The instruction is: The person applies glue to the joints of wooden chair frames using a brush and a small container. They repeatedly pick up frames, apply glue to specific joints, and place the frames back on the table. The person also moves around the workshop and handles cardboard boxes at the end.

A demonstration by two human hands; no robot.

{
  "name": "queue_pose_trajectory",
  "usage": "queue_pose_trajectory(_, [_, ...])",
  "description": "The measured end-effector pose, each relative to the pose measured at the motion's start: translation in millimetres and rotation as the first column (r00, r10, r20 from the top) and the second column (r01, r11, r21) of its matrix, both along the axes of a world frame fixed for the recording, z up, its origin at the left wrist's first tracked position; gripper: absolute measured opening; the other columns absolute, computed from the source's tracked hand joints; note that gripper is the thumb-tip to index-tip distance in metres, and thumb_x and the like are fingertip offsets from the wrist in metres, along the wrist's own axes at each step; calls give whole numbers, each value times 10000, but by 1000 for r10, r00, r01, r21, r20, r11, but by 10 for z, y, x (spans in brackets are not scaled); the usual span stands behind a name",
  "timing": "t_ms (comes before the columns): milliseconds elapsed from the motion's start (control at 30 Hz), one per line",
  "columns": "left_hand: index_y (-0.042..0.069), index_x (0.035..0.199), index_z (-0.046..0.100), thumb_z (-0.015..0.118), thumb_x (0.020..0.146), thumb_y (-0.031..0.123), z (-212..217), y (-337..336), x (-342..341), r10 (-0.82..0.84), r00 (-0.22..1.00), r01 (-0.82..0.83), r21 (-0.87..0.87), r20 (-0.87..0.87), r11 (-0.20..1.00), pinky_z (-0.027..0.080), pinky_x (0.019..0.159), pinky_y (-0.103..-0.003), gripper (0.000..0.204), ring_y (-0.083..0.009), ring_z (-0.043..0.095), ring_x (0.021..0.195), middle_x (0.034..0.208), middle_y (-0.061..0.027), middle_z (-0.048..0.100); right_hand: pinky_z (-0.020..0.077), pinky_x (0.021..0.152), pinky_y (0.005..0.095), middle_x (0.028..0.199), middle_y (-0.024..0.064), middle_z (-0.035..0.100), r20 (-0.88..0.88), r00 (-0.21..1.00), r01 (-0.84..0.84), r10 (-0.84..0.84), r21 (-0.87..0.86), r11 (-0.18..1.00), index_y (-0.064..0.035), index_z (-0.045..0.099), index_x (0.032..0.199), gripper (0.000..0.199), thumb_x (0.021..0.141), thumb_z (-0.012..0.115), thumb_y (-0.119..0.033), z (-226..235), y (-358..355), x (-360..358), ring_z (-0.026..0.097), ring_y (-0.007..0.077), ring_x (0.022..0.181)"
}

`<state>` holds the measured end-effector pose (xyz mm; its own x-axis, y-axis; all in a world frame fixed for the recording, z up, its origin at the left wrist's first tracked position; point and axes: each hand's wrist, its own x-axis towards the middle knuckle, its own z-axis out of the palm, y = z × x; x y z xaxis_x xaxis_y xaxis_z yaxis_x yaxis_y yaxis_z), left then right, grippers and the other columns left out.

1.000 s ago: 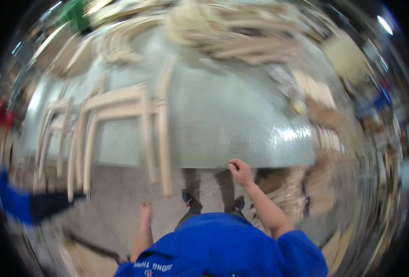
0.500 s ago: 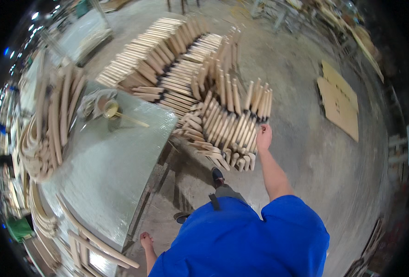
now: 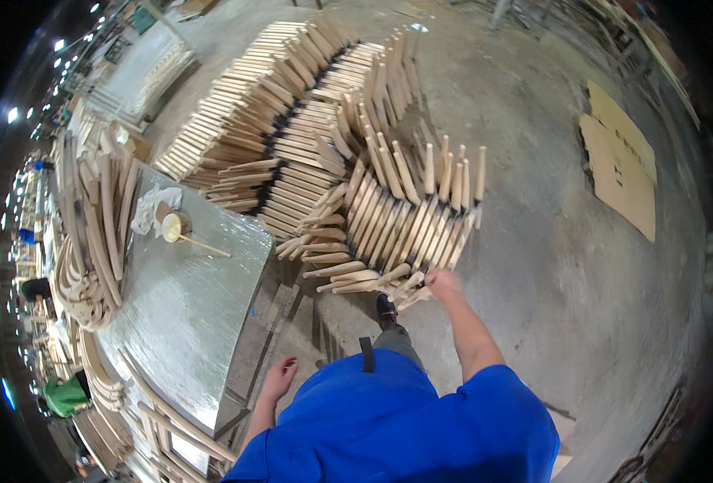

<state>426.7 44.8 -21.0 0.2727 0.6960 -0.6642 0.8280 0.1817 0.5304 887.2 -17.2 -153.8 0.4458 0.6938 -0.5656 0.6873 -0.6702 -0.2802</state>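
Rows of pale wooden chair frames (image 3: 396, 229) with dark bands stand close together on the floor in front of me. At the near right end of the rows, my right hand (image 3: 443, 283) is closed around the end of a wooden chair frame (image 3: 461, 245); the fingers are partly hidden. My left hand (image 3: 280, 376) hangs in the air near the table edge, fingers loosely apart, with nothing in it.
A film-covered table (image 3: 199, 306) stands at my left, bearing a small pot (image 3: 173, 227) with a stick and a crumpled white bag (image 3: 155, 208). Curved wooden parts (image 3: 90, 233) are heaped beyond it. Flat cardboard (image 3: 618, 165) lies on the floor at right.
My right hand has come back toward me and left, to the near end of the rows. My left hand has risen forward and its fingers have spread. The view has shifted.
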Motion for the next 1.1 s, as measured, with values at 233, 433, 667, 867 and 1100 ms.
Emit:
queue_pose_trajectory(233, [24, 1114, 572, 551, 861, 218, 63, 206, -219, 78, 995, -70, 134, -61, 989, 482, 773, -325, 320, -225, 624, 860, 955, -143, 647, 382, 496, 319, 587, 23, 513, -618, 302, 792, -726, 586, -170, -13, 551, 711, 414, 869, 576, -395, 1028, 64, 1832, 453, 146, 501])
queue_pose_trajectory(433, [17, 1113, 568, 572, 853, 175, 84, 180, 290, -18, 972, -18, 151, 236, 988, 484, 776, -310, 305, -212, 622, 876, 972, -137, 640, 346, 440, 236, 547, -31, 430, -650, 710, 693, -271, 712, 109, -49, 542, 743, 288, 886, 574, -297, 3060, -66, 1496, 407, 57, 478])
queue_pose_trajectory(667, [38, 1215, 489, 670, 793, 246, 824, 69, 1117, -604, 697, 379, 517, 386, 767, 404, 937, -367, 504, -270, 515, 1098, 1178, -157, 535, 362, 402, 214, 534, -23, 471, -222, 888, 141, 403, 965, 222, -36, 564, 780, 334, 876, 568, -357, 5466, -35, -675, 446, 49, 457])
queue_pose_trajectory(867, [21, 1350, 279, 772, 669, 312, 948, -447, 742, -576, 656, 8, 759, 487, 651, 293, 1038, -391, 889, -340, 343, 1252, 1306, -217, 400, 433, 481, 266, 585, 56, 554, 136, 792, -24, 596, 981, -192, 1, 569, 798, 359, 869, 559, -351, 6317, -50, -2159, 546, 131, 554])
queue_pose_trajectory(1100, [7, 901, 567, 741, 757, 216, 674, -654, -913, 66, 682, -645, 556, 729, 523, 436, 654, -257, 308, -122, 529, 702, 773, -72, 587, 449, 659, 321, 797, 114, 544, 473, 697, -389, 538, 881, -270, -15, 524, 837, 344, 935, 466, -339, 6550, 209, -3775, 543, 170, 753])
